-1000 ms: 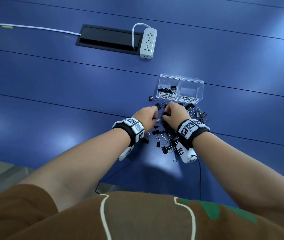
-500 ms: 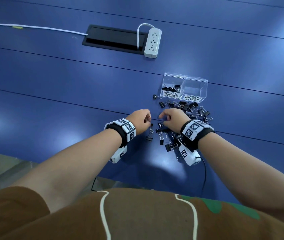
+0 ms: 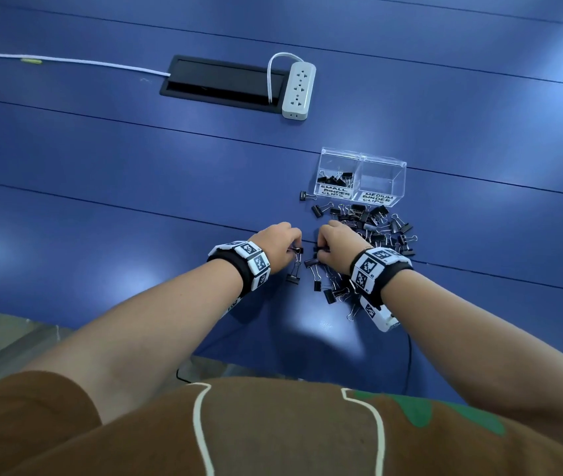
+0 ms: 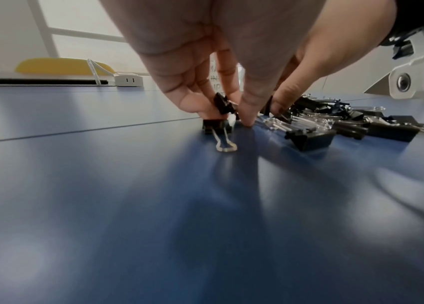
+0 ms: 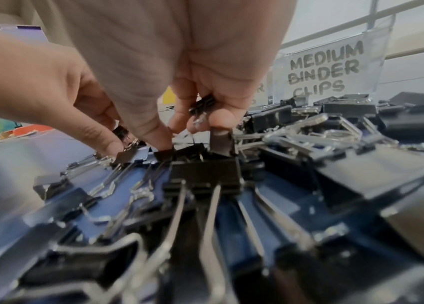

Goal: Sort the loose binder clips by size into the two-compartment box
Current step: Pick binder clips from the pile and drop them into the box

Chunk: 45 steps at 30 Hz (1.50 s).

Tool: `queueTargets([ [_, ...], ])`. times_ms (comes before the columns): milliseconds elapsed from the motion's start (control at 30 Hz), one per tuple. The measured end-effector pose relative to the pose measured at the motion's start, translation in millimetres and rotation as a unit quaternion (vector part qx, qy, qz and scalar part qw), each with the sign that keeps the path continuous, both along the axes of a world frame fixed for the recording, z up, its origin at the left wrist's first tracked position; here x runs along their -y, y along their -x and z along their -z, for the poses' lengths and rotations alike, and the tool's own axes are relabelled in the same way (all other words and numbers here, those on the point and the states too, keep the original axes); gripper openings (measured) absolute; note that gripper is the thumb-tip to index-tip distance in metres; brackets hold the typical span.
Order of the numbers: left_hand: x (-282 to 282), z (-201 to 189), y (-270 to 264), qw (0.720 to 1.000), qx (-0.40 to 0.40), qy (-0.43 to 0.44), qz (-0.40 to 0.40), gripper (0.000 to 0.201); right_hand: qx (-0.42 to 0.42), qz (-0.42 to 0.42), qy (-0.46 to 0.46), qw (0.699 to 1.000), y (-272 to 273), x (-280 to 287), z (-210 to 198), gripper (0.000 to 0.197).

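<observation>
Hands [image 3: 282, 243] nearer; small clips [image 3: 336, 178] in box's [image 3: 362, 156] left compartment.

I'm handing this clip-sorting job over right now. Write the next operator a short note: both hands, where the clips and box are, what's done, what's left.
Left hand: fingers curled, pinching a small black clip at the near-left edge of the pile.
Right hand: fingers curled, holding a small clip, tips down among the loose clips.
Box: just beyond the pile on the blue table.
Done: a few clips lie in the SMALL compartment.
Left: the MEDIUM compartment looks empty; most of the clips are unsorted.
</observation>
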<state>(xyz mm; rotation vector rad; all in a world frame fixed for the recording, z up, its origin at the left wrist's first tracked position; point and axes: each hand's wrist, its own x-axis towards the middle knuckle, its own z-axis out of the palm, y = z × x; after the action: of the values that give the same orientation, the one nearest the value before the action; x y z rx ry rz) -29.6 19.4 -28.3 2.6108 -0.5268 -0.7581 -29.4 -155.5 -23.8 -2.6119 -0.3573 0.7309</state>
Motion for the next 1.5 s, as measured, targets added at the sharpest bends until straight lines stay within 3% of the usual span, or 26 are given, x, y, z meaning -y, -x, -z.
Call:
queueTargets([
  [100,1.9,0.9,-0.9,1.000,0.005,0.002,-0.023,0.013,0.010,0.103,-0.053,0.993,-12.4,6.5,-10.1,0.005],
  [200,3.9,0.5,-0.8,0.998,0.005,0.014,-0.060,0.014,0.044,0.224,-0.124,0.966,-42.2,18.0,-28.1,0.009],
  [333,7.5,-3.5,-3.7,0.994,-0.009,0.045,-0.095,0.010,0.076,0.289,-0.149,0.943,-81.0,32.6,-51.0,0.011],
  [633,12.7,-7.5,-16.1,0.975,-0.013,0.138,-0.175,0.010,0.112,0.227,-0.074,0.965,-79.2,26.3,-45.3,0.014],
  [800,26.5,-26.8,-48.0,0.956,0.016,0.192,-0.221,0.007,0.009,0.066,0.077,0.995,-55.9,10.4,-20.2,0.034],
  [967,53.7,-48.5,-91.2,0.947,0.063,0.211,-0.233,0.009,0.038,0.081,0.057,0.994,-34.7,16.7,0.1,0.029],
  [1133,73.9,-51.2,-106.9,0.962,0.059,0.184,-0.195,0.012,0.073,0.112,-0.015,0.991,-29.4,27.7,-10.3,0.021],
  [1267,74.9,-46.0,-93.9,0.979,0.062,0.151,-0.124,0.026,0.086,0.268,-0.106,0.954,-27.5,45.7,-22.6,0.018],
  [1400,71.6,-35.1,-71.4,0.980,0.090,0.150,-0.091,0.021,0.047,0.372,-0.192,0.907,-23.0,65.2,-22.5,0.021],
  [1500,72.3,-22.1,-56.9,0.987,0.081,0.120,-0.070,0.017,-0.037,0.449,-0.304,0.840,-18.1,70.1,-18.6,0.028],
])
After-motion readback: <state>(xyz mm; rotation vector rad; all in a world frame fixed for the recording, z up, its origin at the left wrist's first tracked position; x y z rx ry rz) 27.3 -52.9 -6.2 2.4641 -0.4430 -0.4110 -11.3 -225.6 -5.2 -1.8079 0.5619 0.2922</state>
